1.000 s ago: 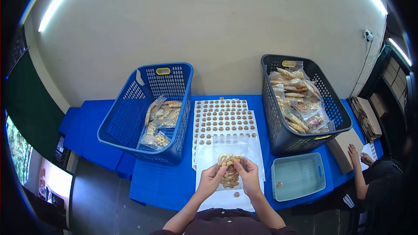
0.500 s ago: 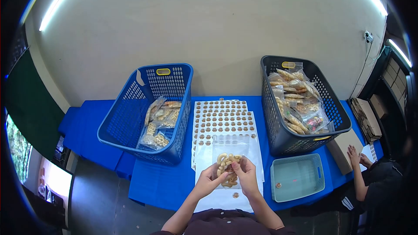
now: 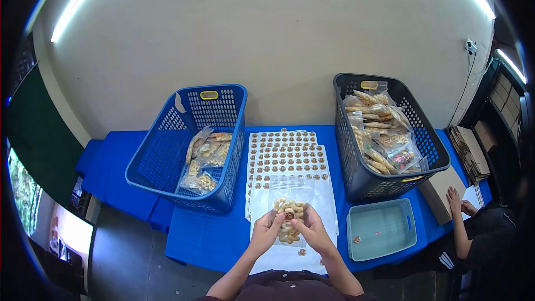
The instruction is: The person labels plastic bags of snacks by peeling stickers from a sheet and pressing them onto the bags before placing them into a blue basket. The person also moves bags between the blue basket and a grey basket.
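A clear snack bag [image 3: 289, 203] full of pale ring-shaped crackers is held between both hands over white sticker sheets [image 3: 287, 156]. My left hand [image 3: 265, 230] grips its left edge. My right hand [image 3: 312, 232] holds its right side, thumb near a round brown sticker on the bag's front. One loose round sticker [image 3: 301, 252] lies on the sheet just below the hands.
A blue basket [image 3: 167, 150] at left holds a few filled bags. A black basket [image 3: 356, 173] at right is piled with several bags. A small teal tray [image 3: 380, 227] sits at the front right. Another person's hand [image 3: 454, 200] rests on a cardboard box at the far right.
Both hands and the bag have shifted slightly left and lower over the sheets. The bag has been turned a little in the fingers.
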`<move>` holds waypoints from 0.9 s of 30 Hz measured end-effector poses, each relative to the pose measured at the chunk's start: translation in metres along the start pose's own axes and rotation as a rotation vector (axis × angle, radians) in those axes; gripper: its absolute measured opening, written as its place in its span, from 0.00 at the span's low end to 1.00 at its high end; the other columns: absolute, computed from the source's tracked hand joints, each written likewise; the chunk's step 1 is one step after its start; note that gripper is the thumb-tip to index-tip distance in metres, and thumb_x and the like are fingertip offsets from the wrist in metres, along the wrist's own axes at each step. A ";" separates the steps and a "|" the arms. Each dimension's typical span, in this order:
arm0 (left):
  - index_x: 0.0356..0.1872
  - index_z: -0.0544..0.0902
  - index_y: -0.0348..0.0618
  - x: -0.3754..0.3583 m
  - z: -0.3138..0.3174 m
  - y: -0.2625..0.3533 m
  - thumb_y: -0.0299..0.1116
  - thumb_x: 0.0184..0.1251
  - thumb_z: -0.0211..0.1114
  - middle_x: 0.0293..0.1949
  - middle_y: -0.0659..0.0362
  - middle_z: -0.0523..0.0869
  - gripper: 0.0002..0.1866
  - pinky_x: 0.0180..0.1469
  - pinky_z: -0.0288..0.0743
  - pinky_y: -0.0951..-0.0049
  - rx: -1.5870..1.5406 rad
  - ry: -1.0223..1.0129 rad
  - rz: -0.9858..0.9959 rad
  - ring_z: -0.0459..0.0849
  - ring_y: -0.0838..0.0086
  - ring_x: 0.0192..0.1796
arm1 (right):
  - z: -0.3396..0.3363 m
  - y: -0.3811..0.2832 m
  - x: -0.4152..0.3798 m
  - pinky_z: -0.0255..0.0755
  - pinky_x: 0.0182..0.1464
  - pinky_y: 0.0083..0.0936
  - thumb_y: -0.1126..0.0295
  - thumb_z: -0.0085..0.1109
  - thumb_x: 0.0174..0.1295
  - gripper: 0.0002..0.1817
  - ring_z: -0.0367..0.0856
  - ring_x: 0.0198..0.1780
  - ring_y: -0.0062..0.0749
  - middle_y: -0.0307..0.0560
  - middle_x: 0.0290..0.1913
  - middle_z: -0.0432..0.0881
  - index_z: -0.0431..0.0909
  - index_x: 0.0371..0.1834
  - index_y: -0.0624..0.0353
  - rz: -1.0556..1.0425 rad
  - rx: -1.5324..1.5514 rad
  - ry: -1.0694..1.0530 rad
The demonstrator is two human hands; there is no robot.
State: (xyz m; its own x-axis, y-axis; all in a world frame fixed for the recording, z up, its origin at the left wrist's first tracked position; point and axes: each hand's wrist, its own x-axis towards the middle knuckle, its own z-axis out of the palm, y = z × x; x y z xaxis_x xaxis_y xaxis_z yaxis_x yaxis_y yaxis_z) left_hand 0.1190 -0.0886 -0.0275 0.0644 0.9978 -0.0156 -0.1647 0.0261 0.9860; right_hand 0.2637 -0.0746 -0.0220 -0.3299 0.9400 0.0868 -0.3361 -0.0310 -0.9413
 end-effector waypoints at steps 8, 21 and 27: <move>0.43 0.75 0.32 -0.003 0.001 0.006 0.34 0.66 0.52 0.31 0.60 0.81 0.14 0.30 0.72 0.83 0.231 0.029 0.131 0.77 0.85 0.30 | 0.004 -0.005 0.001 0.63 0.54 0.23 0.74 0.55 0.55 0.25 0.68 0.52 0.25 0.46 0.48 0.70 0.58 0.55 0.68 -0.038 -0.184 -0.018; 0.46 0.73 0.32 0.000 -0.003 0.016 0.36 0.65 0.55 0.37 0.57 0.81 0.16 0.37 0.73 0.83 -0.076 -0.036 -0.074 0.78 0.83 0.38 | 0.002 -0.016 -0.003 0.60 0.56 0.25 0.72 0.54 0.57 0.25 0.67 0.54 0.27 0.48 0.51 0.69 0.58 0.56 0.68 -0.027 -0.113 -0.082; 0.44 0.74 0.34 -0.008 -0.001 0.035 0.32 0.60 0.60 0.35 0.60 0.81 0.14 0.37 0.72 0.83 0.060 -0.155 -0.024 0.78 0.83 0.37 | 0.004 -0.017 -0.008 0.63 0.53 0.23 0.74 0.52 0.59 0.20 0.70 0.50 0.25 0.47 0.48 0.71 0.61 0.53 0.68 -0.030 -0.089 -0.009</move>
State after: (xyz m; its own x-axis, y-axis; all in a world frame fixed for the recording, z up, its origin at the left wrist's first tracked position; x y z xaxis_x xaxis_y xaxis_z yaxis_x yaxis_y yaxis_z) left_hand 0.1118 -0.0952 0.0073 0.2193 0.9755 -0.0180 -0.1026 0.0414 0.9939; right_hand 0.2687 -0.0824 -0.0057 -0.3293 0.9368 0.1181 -0.2667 0.0277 -0.9634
